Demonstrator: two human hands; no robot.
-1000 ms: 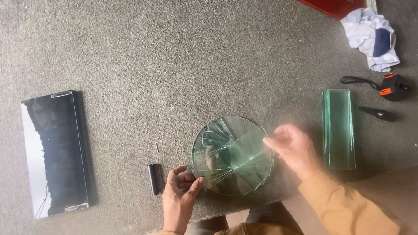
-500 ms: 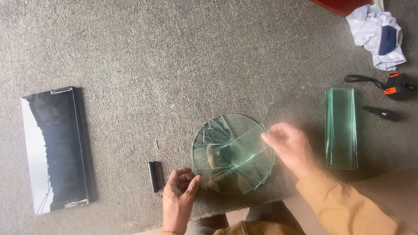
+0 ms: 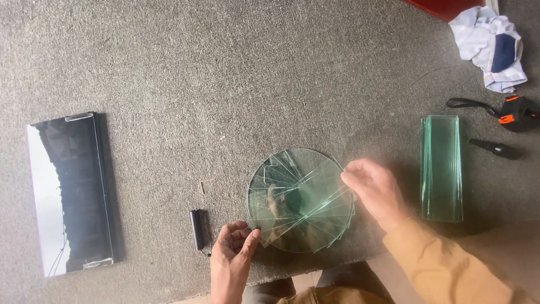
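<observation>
Several clear greenish glass strips lie fanned into a round spiral (image 3: 301,200) on the grey carpet (image 3: 225,84). My left hand (image 3: 232,254) pinches the fan's lower left edge with thumb and fingers. My right hand (image 3: 376,190), in an orange-brown sleeve, rests its fingertips on the fan's right edge. A neat stack of glass strips (image 3: 441,168) lies flat to the right of that hand, apart from it.
A small black cylinder-shaped tool (image 3: 197,228) lies left of my left hand. A dark glass panel (image 3: 70,191) lies at far left. A tape measure (image 3: 516,114), a black pen-like tool (image 3: 496,148) and a crumpled cloth (image 3: 490,45) sit at the right.
My right hand has stayed on the fan's right edge with a slight shift. My left hand has moved a little along the lower left edge. The view has drifted slightly.
</observation>
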